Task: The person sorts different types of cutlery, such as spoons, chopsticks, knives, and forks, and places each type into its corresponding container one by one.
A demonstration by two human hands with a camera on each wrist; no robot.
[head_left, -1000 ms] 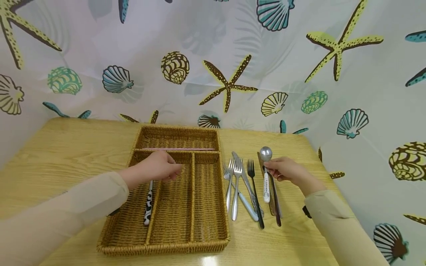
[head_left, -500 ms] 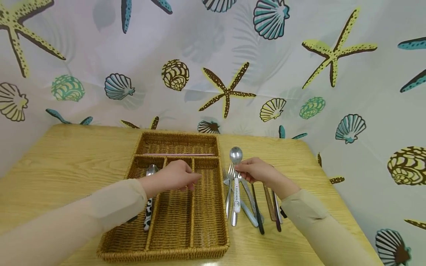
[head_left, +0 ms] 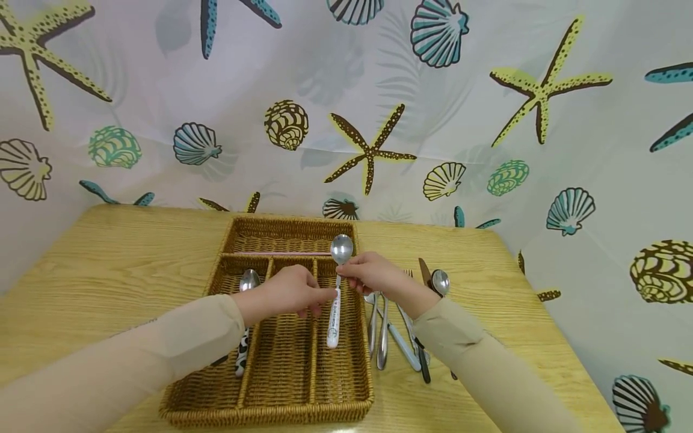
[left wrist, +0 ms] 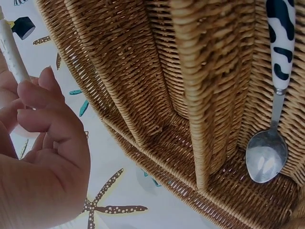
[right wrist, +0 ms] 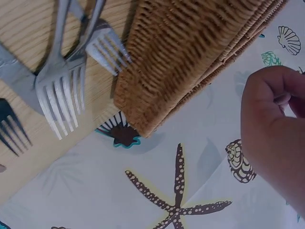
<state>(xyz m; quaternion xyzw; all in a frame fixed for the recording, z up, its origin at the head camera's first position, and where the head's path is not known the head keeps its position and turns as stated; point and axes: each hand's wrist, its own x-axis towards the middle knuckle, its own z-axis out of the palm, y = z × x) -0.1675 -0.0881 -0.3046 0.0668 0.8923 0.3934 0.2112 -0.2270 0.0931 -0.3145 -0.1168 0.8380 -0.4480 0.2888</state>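
Observation:
My right hand (head_left: 373, 273) pinches a spoon (head_left: 341, 248) at its neck, over the right compartment of the wicker tray (head_left: 260, 415). The metal bowl points away from me; the white printed handle points towards me. My left hand (head_left: 289, 291) reaches in from the left, its fingers loosely bent and fingertips right at the handle. In the left wrist view these fingers overlap the white handle (left wrist: 13, 50). Another spoon (left wrist: 267, 155), with a black-and-white patterned handle, lies in the left compartment below my left forearm. In the right wrist view the held spoon is hidden.
Several forks (right wrist: 59, 93) and a blue-handled piece of cutlery (head_left: 405, 349) lie on the wooden table (head_left: 146, 252) right of the tray. Farther right lie a knife (head_left: 425, 272) and another spoon (head_left: 441, 281). A thin pink stick (head_left: 287, 254) lies in the tray's back compartment.
My right hand has carried the spoon left from the cutlery pile to above the tray. My left hand has moved right to meet its handle. Another spoon on the table has come into view.

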